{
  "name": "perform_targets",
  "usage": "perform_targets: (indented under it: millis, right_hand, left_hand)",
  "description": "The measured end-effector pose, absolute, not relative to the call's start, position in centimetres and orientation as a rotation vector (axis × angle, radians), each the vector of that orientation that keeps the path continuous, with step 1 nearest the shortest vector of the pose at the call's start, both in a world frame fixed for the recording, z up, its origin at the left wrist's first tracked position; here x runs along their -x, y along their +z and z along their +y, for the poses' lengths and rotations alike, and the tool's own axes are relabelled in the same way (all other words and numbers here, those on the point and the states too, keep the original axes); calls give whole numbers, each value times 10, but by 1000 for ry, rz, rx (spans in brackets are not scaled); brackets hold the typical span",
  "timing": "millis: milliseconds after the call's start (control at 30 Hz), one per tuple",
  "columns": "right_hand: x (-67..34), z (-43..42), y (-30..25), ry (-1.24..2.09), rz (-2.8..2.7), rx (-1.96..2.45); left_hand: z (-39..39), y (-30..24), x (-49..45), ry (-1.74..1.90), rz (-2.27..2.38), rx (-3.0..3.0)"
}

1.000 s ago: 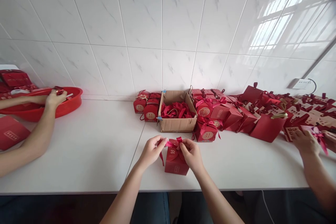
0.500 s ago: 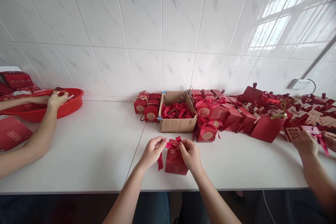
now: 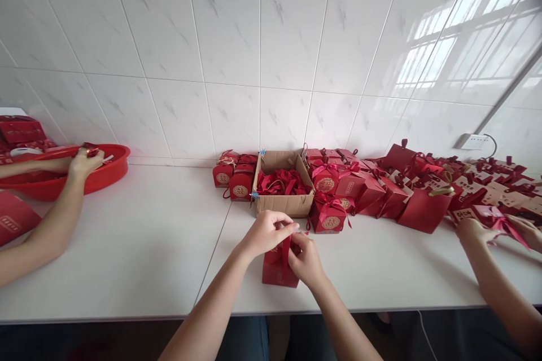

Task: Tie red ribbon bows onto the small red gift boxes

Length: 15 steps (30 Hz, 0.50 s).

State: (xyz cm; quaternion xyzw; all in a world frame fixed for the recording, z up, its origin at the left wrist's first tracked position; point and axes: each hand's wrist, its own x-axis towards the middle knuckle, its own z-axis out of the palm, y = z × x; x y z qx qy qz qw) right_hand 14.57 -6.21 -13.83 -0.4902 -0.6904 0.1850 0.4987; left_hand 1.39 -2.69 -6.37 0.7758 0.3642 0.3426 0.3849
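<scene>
A small red gift box (image 3: 276, 271) stands on the white table (image 3: 148, 248) in front of me. My left hand (image 3: 266, 231) is above it, fingers pinched on the red ribbon (image 3: 284, 248) at the box's top. Just to the right, my right hand (image 3: 307, 259) is closed on the same ribbon and rests against the box. Both hands hide most of the box's top.
An open cardboard box (image 3: 283, 203) of red ribbons sits behind, with tied red boxes (image 3: 326, 214) on both sides and flat ones at right. A person's hands (image 3: 486, 231) work at far right. Another person's hand (image 3: 82, 161) reaches into a red basin (image 3: 105, 172) at left.
My left hand has crossed over the top of the box toward my right hand, pulling the ribbon along. The view has shifted slightly. The other people's hands stay about where they were.
</scene>
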Motion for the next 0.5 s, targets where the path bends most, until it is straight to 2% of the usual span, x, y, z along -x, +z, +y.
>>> perform_targets:
  millis: [133,267,500]
  right_hand:
    - [-145,-61,-139,500,-1626,1210]
    - [-145,-60,-138,575,-1578,1186]
    - [-146,-58,-139,682,-1527,1170]
  left_hand:
    - [-17,-61,-18,739,834,-1930]
    - [-14,-74,-10,871,953,-1785]
    - [-26,-107,9,1019,974,-1874]
